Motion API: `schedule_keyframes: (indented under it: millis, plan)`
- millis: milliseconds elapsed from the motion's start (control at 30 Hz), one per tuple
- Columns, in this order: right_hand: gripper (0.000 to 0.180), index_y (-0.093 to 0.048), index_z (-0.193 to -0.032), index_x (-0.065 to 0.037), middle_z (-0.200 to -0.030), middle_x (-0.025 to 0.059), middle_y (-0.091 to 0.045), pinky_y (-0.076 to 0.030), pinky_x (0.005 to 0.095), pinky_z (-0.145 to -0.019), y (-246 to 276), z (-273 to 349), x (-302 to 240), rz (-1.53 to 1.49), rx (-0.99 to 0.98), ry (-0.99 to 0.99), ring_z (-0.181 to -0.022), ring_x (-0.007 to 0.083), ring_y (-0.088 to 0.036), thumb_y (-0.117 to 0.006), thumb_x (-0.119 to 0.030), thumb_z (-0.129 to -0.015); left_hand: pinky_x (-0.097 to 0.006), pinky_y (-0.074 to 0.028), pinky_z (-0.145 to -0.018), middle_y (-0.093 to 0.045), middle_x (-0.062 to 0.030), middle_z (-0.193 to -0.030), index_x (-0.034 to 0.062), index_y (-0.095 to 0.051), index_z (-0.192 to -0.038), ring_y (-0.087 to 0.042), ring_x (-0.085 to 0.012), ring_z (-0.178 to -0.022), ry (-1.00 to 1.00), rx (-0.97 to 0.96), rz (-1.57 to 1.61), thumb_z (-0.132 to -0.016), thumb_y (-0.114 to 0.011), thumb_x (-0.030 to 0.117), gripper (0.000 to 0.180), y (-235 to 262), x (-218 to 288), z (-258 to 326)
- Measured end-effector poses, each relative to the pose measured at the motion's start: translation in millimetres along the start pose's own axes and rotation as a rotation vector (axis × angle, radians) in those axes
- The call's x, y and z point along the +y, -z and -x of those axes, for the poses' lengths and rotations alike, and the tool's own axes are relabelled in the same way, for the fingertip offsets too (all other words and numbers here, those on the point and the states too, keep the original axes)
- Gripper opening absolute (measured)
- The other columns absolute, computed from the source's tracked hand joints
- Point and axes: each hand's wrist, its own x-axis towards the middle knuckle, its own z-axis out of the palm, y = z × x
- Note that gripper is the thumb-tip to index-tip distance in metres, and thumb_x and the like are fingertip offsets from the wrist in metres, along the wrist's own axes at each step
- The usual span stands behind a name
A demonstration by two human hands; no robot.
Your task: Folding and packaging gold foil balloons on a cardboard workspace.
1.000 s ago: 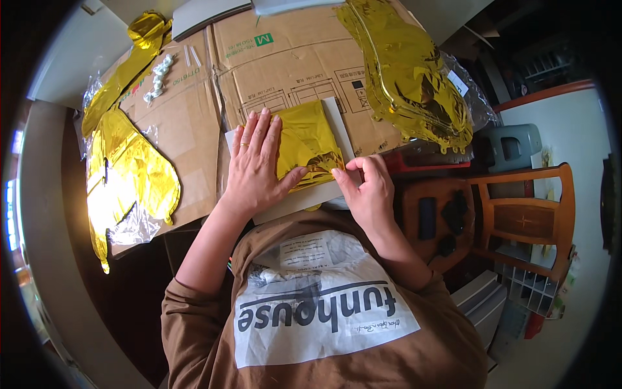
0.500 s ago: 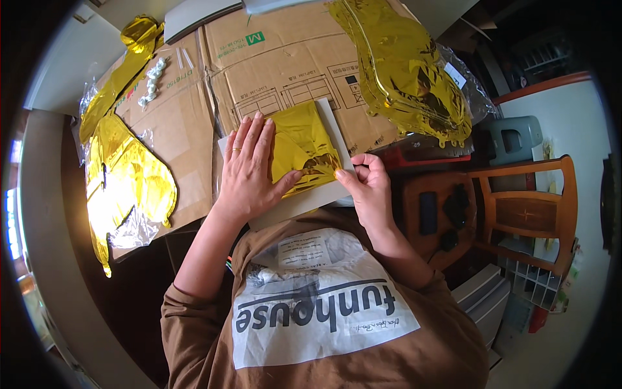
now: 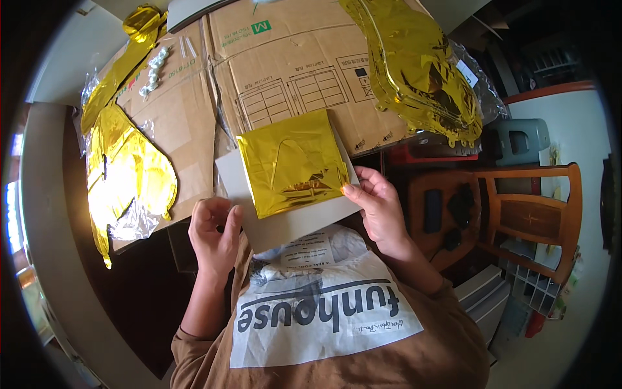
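A gold foil balloon (image 3: 291, 162), folded into a rough square, lies on a flat grey board (image 3: 295, 223) at the table's near edge. My right hand (image 3: 382, 207) pinches the board's right side, its thumb on top by the foil's lower right corner and its fingers at the edge and underneath. Beside the board's left edge, my left hand (image 3: 215, 236) has curled fingers with a gap between thumb and fingers, and nothing shows in it. Creases and a dark reflection mark the foil near my right thumb.
Brown cardboard (image 3: 278, 58) covers the table. Flat gold foil balloons lie at the left (image 3: 129, 168) and far right (image 3: 421, 71). A string of small white pieces (image 3: 153, 71) lies at far left. A wooden chair (image 3: 528, 214) with dark items on its seat stands right.
My left hand has lifted off the foil and moved down and left, uncovering the folded square. The board has shifted toward me and tilted slightly; my right hand still grips its side.
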Motion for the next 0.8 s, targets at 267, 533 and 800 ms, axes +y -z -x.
schedule_keyframes:
  millis: [267,533,800]
  plan:
    - [0.027,-0.057,-0.12,0.0,-0.101,0.0044,-0.071,-0.05,0.0229,-0.087,1,21,-12,0.026,-0.203,-0.001,-0.091,0.0074,-0.064,-0.07,-0.007,-0.097,-0.023,-0.047,-0.072,-0.056,0.0002,-0.098,0.0068,-0.049,-0.117,-0.056,-0.0074,-0.081,0.352,0.012,0.432,-0.101,-0.063,0.017,0.024,10,8,5]
    - [0.027,-0.056,-0.121,-0.001,-0.099,0.0021,-0.068,-0.048,0.0197,-0.083,-8,53,-34,0.168,-0.247,0.133,-0.091,0.005,-0.061,-0.068,-0.005,-0.097,-0.034,-0.055,-0.092,-0.065,-0.0101,-0.12,0.0007,-0.049,-0.131,-0.068,-0.0189,-0.103,0.224,-0.094,0.742,-0.084,-0.083,0.012,0.059,3,20,28]
    - [0.034,-0.052,-0.126,0.002,-0.093,0.0066,-0.069,-0.048,0.0211,-0.077,-4,64,-24,0.429,-0.079,0.389,-0.085,0.0072,-0.063,-0.068,-0.005,-0.097,-0.03,-0.053,-0.09,-0.067,-0.0073,-0.114,0.0006,-0.054,-0.126,-0.065,-0.0143,-0.1,0.126,-0.112,0.49,-0.082,-0.084,0.004,0.053,-10,32,39]
